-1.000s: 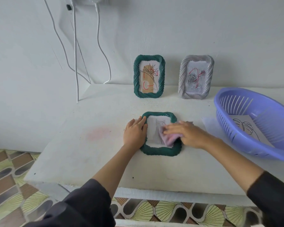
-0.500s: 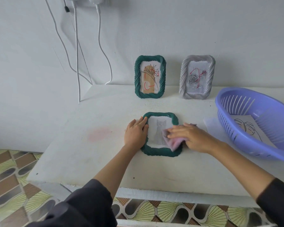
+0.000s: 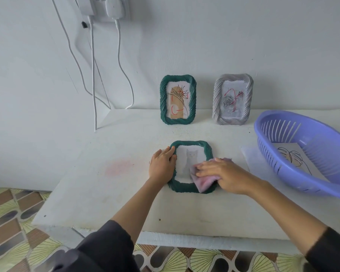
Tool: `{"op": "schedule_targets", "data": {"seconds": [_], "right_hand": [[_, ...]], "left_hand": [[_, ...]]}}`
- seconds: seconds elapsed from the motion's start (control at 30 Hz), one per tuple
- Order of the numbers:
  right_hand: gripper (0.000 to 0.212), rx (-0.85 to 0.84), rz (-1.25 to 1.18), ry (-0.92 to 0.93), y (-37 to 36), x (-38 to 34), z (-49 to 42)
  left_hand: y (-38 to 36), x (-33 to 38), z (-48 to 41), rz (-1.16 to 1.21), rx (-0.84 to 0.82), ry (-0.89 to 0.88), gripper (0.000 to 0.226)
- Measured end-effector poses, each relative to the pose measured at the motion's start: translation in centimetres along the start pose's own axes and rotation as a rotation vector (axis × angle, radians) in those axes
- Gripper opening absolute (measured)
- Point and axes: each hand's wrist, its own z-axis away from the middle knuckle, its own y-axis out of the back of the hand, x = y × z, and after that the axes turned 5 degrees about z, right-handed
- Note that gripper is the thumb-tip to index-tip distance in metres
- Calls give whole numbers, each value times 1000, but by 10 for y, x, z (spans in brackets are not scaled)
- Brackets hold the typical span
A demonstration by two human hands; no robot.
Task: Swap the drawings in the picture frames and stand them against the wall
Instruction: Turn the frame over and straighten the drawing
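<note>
A green picture frame (image 3: 190, 188) lies flat on the white table (image 3: 114, 193), holding a faint cat drawing (image 3: 188, 160). My left hand (image 3: 162, 165) rests flat on the frame's left edge with straight fingers. My right hand (image 3: 224, 174) presses a pink cloth (image 3: 203, 182) onto the frame's lower right glass with flat fingers. Against the wall stand a second green frame (image 3: 178, 99) with a flower drawing and a grey frame (image 3: 232, 99) with a rose drawing.
A purple plastic basket (image 3: 283, 154) sits at the right with a leaf drawing (image 3: 294, 158) inside. A sheet of paper (image 3: 248, 156) lies beside the basket. White cables (image 3: 93, 79) hang from a wall socket at the upper left. The table's front edge is near me.
My right hand has slid the pink cloth down and to the right across the glass, uncovering the cat drawing. My left hand has stayed on the frame's left edge.
</note>
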Motion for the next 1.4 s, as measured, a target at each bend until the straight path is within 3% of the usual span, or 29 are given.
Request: {"op": "schedule_targets", "data": {"seconds": [0.1,0.23,0.33,0.4,0.53,0.63,0.73,0.9,1.17,1.3,1.4], "right_hand": [[61,154,-276,-223,16,2,-4],[27,516,-870,-454,42,-16,-19],[16,442,-1285,-536,46,-29,-30],[15,332,-1475,-597,40,-37,-36],[28,280,-1611,-573,26,-41,-43],[27,366,-1470,-563,22,-41,-43],[37,522,-1097,-645,13,-30,-39],[36,566,-709,-712,-10,-10,-26],[33,603,-574,-672,-30,-6,-22],[34,597,-545,-673,-30,-5,-22],[35,582,-507,-669,-31,-5,-22]], "left_hand": [[6,5,-4,40,-17,38,43],[13,33,4,314,133,84,46],[11,57,8,572,9,55,50],[14,67,11,825,-119,199,46],[26,59,14,1174,-149,390,22],[41,42,14,1195,-73,413,24],[64,9,9,1023,113,403,36],[96,-57,2,690,275,373,39],[101,-83,-10,420,246,318,26],[100,-79,-12,-24,307,341,55],[95,-64,-6,-160,439,229,51]]}}
